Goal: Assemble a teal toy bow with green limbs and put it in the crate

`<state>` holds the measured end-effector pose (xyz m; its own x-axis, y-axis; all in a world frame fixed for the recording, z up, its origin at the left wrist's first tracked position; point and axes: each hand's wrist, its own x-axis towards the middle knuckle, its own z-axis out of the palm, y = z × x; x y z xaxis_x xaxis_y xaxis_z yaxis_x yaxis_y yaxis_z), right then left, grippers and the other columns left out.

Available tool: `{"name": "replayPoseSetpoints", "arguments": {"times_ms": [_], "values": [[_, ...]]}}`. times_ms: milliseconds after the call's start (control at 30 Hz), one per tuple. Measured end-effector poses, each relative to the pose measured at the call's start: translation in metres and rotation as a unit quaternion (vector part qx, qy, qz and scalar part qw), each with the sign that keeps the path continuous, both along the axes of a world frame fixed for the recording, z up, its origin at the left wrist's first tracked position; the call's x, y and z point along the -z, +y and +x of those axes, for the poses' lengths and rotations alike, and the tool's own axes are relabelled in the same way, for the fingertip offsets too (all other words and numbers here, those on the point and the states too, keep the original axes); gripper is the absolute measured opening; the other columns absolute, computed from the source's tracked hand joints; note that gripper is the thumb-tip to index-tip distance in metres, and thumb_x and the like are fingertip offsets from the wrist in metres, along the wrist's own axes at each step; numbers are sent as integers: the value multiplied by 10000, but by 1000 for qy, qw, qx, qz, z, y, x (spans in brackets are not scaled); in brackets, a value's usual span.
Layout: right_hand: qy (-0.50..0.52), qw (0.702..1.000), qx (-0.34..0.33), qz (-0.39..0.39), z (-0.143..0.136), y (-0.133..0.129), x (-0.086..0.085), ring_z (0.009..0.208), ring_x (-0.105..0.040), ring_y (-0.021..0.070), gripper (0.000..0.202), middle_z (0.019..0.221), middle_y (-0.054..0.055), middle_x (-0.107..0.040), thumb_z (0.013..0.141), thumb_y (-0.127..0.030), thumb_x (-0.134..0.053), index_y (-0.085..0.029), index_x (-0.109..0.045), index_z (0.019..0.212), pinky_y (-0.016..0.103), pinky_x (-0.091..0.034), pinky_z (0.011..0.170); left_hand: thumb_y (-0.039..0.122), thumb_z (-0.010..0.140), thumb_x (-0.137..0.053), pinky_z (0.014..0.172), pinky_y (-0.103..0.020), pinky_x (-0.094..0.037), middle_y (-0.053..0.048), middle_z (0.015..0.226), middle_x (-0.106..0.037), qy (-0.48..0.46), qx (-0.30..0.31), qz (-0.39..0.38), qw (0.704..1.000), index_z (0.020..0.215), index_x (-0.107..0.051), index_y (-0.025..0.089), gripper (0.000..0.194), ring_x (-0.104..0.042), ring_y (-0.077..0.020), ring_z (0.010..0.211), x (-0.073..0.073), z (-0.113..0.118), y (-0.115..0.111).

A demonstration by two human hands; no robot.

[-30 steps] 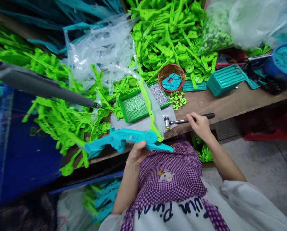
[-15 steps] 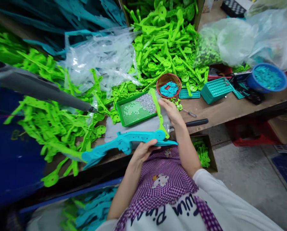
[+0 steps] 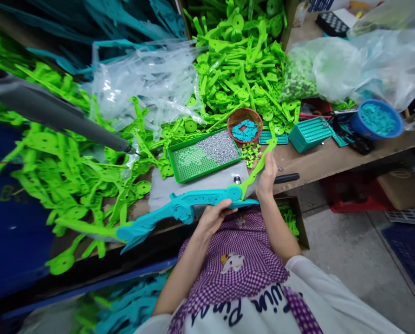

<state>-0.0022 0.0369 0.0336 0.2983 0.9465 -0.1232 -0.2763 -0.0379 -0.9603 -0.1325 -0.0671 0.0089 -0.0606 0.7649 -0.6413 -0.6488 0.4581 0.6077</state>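
A long blue plastic part (image 3: 193, 199) lies across the table's front edge, with a green arm at its left end. My left hand (image 3: 214, 215) is closed on its right portion, near the round joint. From that joint a second green arm (image 3: 254, 175) slants up to the right. My right hand (image 3: 267, 176) grips this green arm along its upper half. Just behind the blue part, a green tray (image 3: 207, 155) holds small metal pieces, and small green pieces (image 3: 251, 154) lie at its right.
Heaps of green parts (image 3: 242, 69) cover the back and left. A grey tool (image 3: 61, 111) reaches in from the left. At the right are a red basket (image 3: 245, 125), teal trays (image 3: 310, 133), a blue bucket (image 3: 379, 119) and a black-handled tool (image 3: 287, 177).
The green arm in my right hand has swung from leaning left to slanting right, and my right hand has moved right with it. The blue part stays in my left hand.
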Motion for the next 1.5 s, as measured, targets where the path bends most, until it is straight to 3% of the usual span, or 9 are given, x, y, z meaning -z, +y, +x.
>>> {"name": "replayPoseSetpoints", "arguments": {"times_ms": [200, 467, 667, 800, 900, 1033, 1200, 1367, 1500], "values": [[-34, 998, -22, 56, -6, 27, -10, 468, -536, 126, 433, 538, -49, -485, 843, -666, -446, -238, -478, 791, 259, -429, 470, 213, 465, -909, 709, -326, -621, -26, 811, -742, -15, 6, 48, 999, 817, -682, 154, 423, -700, -209, 785, 2, -3, 10], [15, 991, 106, 83, 4, 23, 1, 339, -401, 101, 498, 449, -75, -392, 854, -712, -334, -254, -379, 663, 247, -348, 380, 174, 527, -888, 1048, -341, -454, 7, 1008, -725, 38, 35, 131, 990, 1095, -677, 230, 609, -658, -181, 1028, 10, 6, 16], [-48, 981, 121, 145, 31, 43, 14, 362, -385, 115, 541, 472, -72, -330, 880, -725, -176, -265, -320, 636, 259, -343, 392, 180, 627, -847, 905, -390, -552, -93, 1059, -735, 127, 128, 90, 979, 990, -753, 206, 377, -697, -269, 968, 8, -19, -49], [-42, 974, 146, 167, 44, 53, 20, 366, -362, 115, 548, 475, -72, -303, 887, -719, -146, -267, -304, 621, 260, -332, 391, 54, 632, -805, 1004, -386, -515, -26, 966, -727, 360, -67, 194, 910, 862, -778, 273, 319, -664, -257, 1012, -10, -56, -95], [-16, 971, 166, 168, 46, 51, 23, 371, -338, 110, 548, 471, -72, -293, 895, -708, -157, -262, -307, 615, 251, -315, 388, 28, 559, -841, 1174, -390, -333, -11, 1033, -708, 450, -167, 214, 851, 929, -775, 272, 448, -604, -255, 1120, -30, -78, -88], [-8, 974, 174, 146, 43, 46, 21, 380, -337, 103, 582, 474, -73, -304, 875, -748, -123, -254, -300, 625, 236, -325, 393, 168, 586, -881, 1142, -410, -365, -40, 1203, -667, 542, 27, 234, 807, 1176, -690, 271, 628, -587, -261, 1170, -48, -90, -40], [10, 969, 199, 145, 43, 51, 26, 392, -358, 93, 597, 479, -83, -294, 871, -761, -136, -243, -316, 636, 216, -360, 416, 303, 755, -780, 934, -372, -516, -52, 1109, -697, 618, 287, 280, 676, 1122, -690, 235, 384, -658, -243, 1029, -52, -78, 12], [-147, 952, 222, 153, 71, 28, 31, 689, -607, 147, 486, 756, 4, -593, 910, -649, -342, -217, -552, 837, 310, -507, 682, 285, 882, -638, 799, -324, -536, -51, 963, -729, 632, 287, 335, 637, 1067, -710, 203, 215, -684, -201, 854, -43, -68, 22], [-413, 855, 152, 274, 71, -29, 25, 1006, -628, 221, 287, 1066, 83, -667, 933, -405, -531, -235, -599, 1154, 379, -474, 858, 297, 921, -580, 806, -320, -541, -69, 974, -729, 630, 251, 388, 624, 1109, -695, 186, 247, -686, -194, 865, -33, -68, 18]]}}
